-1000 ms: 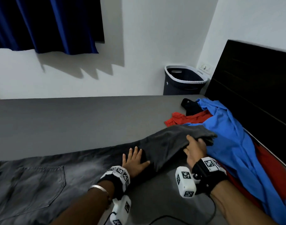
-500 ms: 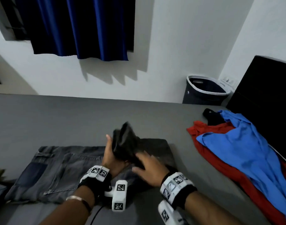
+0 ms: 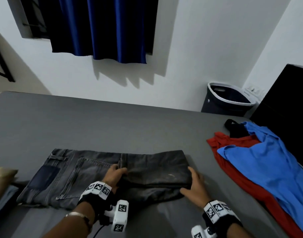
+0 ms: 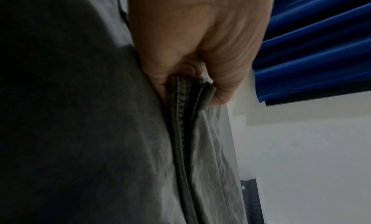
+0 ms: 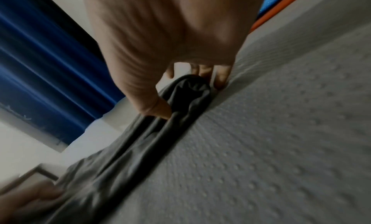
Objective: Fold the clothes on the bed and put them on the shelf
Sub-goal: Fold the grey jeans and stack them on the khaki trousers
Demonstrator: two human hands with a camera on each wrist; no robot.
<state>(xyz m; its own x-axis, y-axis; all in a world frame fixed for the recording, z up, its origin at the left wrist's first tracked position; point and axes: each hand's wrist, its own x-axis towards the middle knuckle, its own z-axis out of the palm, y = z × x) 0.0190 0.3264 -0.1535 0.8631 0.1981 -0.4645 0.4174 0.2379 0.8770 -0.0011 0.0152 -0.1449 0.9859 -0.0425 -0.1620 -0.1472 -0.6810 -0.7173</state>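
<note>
Now jeans (image 3: pixel 99 170) lie folded, both hands gripping.

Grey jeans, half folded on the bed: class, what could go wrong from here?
1. The left hand pinches only the hem of the folded leg of the grey jeans; if it slips, the leg may spring open.
2. The right hand cups the fold's end; uneven pressure could skew the edges.
3. The blue shirt and red garment lie close on the right and could be snagged.
</note>
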